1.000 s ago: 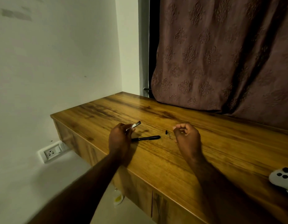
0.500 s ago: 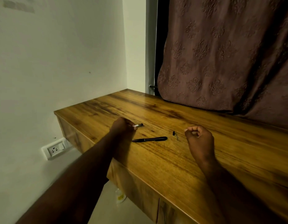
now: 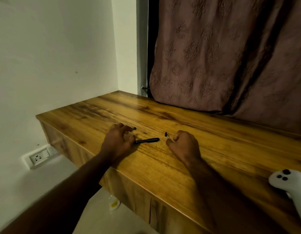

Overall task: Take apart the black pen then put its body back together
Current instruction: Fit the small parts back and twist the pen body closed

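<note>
The black pen body (image 3: 146,141) lies flat on the wooden desk (image 3: 163,166) between my hands. My left hand (image 3: 118,139) rests on the desk just left of it, fingers curled over a short pen piece (image 3: 133,128) whose dark end pokes out past the fingertips. Its thumb lies close to the pen body's left tip. A tiny black pen part (image 3: 166,134) sits on the desk to the right of the body. My right hand (image 3: 183,144) rests beside that part in a loose fist; I see nothing in it.
A white game controller (image 3: 288,183) lies at the desk's right front edge. A brown patterned curtain (image 3: 222,65) hangs behind the desk, and a white wall with a socket (image 3: 38,157) is on the left. A small bottle (image 3: 114,203) stands on the floor below.
My left hand has lowered the short pen piece from above the desk down onto it, next to the pen body. My right hand has stayed curled near the tiny part.
</note>
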